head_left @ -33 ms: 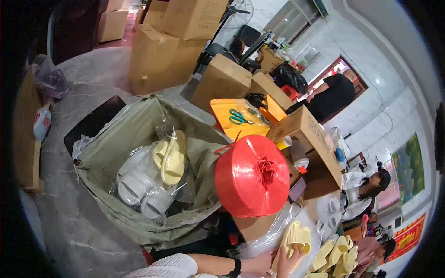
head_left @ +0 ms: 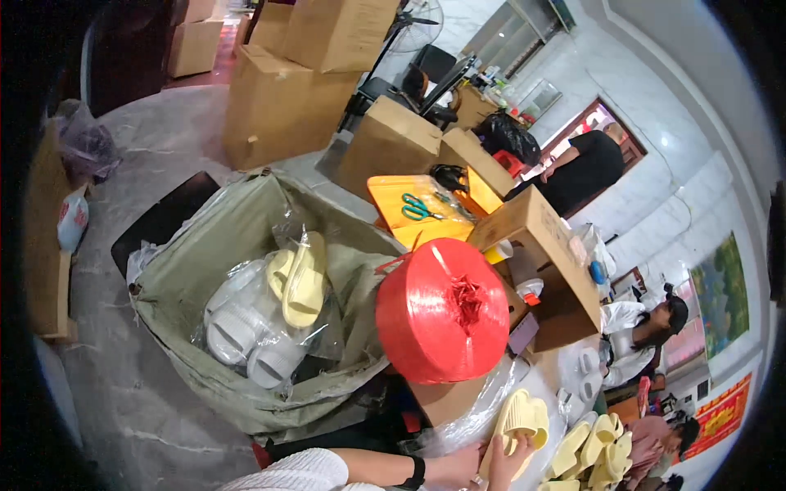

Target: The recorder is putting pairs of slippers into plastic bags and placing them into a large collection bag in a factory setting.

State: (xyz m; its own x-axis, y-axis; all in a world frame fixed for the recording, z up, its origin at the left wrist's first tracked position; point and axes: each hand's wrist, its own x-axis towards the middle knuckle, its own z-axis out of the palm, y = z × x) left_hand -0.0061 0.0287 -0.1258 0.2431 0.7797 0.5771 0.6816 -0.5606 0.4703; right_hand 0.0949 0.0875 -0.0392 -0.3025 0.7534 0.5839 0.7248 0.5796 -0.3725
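Observation:
At the lower edge, a pair of pale yellow slippers is in my right hand, whose fingers curl round them. My left hand, below a black wristband and a white knit sleeve, meets the slippers from the left; its fingers are mostly hidden. Clear plastic film lies beside it. More yellow slippers are heaped to the right, with a white pair farther back. On the left, a large grey-green fabric sack holds bagged white slippers and bagged yellow slippers.
A big red roll of plastic twine stands in front of me. Behind it are green-handled scissors on a yellow surface and an open cardboard box. Large cartons are stacked beyond. People are on the right.

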